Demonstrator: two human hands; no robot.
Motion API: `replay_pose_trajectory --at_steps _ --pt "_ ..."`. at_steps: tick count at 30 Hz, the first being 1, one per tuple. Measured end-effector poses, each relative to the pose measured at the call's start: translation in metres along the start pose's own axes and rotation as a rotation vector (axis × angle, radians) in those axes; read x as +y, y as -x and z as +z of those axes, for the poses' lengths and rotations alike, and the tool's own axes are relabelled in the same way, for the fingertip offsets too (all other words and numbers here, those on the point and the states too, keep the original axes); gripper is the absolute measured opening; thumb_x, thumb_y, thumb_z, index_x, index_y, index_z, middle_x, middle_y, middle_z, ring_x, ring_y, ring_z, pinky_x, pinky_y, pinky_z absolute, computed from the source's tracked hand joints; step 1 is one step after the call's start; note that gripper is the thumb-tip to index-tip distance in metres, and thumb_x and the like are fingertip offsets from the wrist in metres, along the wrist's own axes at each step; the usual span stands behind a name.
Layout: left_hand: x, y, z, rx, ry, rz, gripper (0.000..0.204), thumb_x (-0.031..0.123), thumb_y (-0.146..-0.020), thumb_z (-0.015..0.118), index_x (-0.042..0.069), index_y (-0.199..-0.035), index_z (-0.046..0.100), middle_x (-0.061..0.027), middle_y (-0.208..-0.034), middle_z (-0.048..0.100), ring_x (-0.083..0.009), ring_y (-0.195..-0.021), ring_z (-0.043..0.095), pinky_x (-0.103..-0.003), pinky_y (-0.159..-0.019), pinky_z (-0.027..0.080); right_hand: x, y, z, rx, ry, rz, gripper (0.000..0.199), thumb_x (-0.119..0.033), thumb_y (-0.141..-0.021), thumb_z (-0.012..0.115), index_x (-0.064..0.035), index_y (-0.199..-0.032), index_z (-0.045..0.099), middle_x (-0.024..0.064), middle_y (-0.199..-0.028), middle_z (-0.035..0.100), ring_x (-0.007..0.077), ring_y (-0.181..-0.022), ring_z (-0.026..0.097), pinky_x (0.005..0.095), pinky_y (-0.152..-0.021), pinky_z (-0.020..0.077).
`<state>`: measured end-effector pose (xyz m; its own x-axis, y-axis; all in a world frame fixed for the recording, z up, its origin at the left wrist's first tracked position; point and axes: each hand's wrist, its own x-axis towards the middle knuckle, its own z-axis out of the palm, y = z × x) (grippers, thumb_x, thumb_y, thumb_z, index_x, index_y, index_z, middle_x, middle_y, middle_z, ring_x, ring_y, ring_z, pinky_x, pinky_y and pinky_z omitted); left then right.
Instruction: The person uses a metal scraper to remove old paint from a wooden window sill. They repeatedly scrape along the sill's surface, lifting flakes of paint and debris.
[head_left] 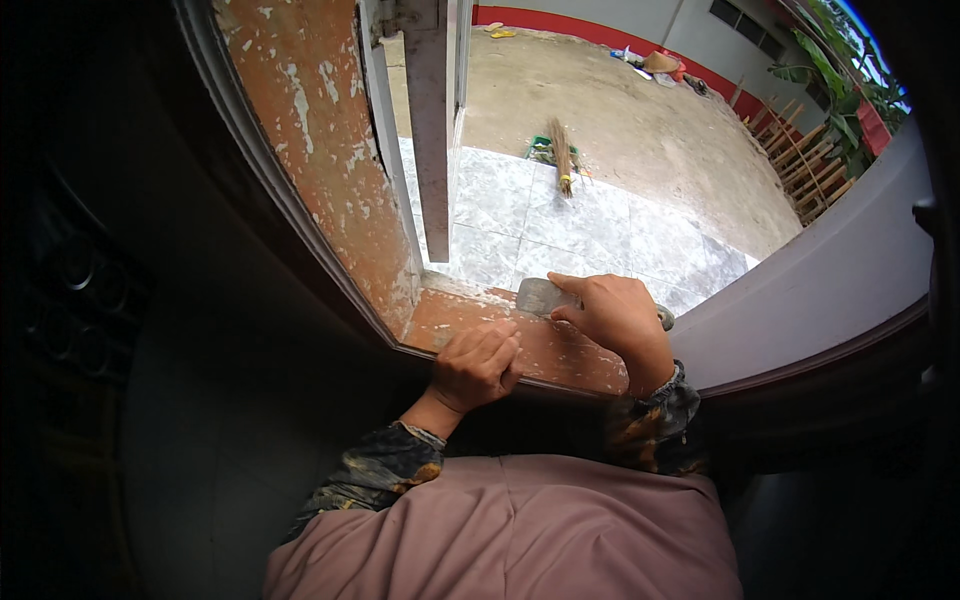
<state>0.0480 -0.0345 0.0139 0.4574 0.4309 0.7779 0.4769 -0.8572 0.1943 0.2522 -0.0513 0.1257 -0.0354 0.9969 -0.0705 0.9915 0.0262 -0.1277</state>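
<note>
My right hand [618, 315] is closed around a paint scraper [543, 297], its index finger stretched toward the broad grey blade. The blade points left and lies over the windowsill [575, 357]; the handle's end sticks out to the right of the hand. Reddish-brown, the sill carries white flecks and pale worn patches. My left hand [478, 362] rests on the sill's near edge, left of the scraper, its fingers bent together over the wood. Its thumb and whatever lies under the palm are hidden. The left frame post [320, 130] has orange-brown wood with patchy white paint remnants.
An open window sash [432, 140] stands outward at the left. At right is a pale panel [820, 275]. Outside, a stick broom [560, 160] lies over a green dustpan [540, 150] on grey tiles [580, 220]. Farther out are bare ground and a bamboo fence [800, 165].
</note>
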Motion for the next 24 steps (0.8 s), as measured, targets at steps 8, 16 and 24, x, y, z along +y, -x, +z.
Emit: replay_pose_trajectory --at_steps 8,16,24 --pt "0.001 0.002 0.002 0.014 0.018 -0.022 0.014 0.014 -0.084 0.064 0.01 -0.093 0.073 -0.0044 -0.102 0.073 -0.0204 -0.092 0.071 -0.033 -0.078 0.054 0.0 -0.001 -0.004 -0.073 0.024 0.042 0.051 -0.041 -0.085 0.071 -0.0182 -0.13 0.067 0.0149 -0.1 0.074 0.0297 -0.095 0.071 0.0403 -0.08 0.0543" --pt "0.001 0.0 0.001 0.001 0.012 -0.028 0.013 0.015 -0.084 0.064 0.01 -0.093 0.072 -0.0046 -0.101 0.073 -0.0207 -0.091 0.07 -0.033 -0.078 0.054 0.002 0.003 -0.001 -0.063 -0.016 0.082 0.049 -0.042 -0.087 0.07 -0.0215 -0.132 0.067 0.0155 -0.101 0.074 0.031 -0.095 0.071 0.0403 -0.08 0.0543" --pt "0.0 0.001 0.0 0.003 -0.008 -0.005 0.014 0.016 -0.085 0.062 0.01 -0.093 0.072 -0.0039 -0.103 0.072 -0.0203 -0.092 0.07 -0.033 -0.078 0.054 -0.001 -0.003 -0.002 -0.043 -0.005 0.008 0.049 -0.04 -0.086 0.071 -0.0199 -0.13 0.067 0.0145 -0.1 0.074 0.0307 -0.094 0.071 0.041 -0.079 0.0546"
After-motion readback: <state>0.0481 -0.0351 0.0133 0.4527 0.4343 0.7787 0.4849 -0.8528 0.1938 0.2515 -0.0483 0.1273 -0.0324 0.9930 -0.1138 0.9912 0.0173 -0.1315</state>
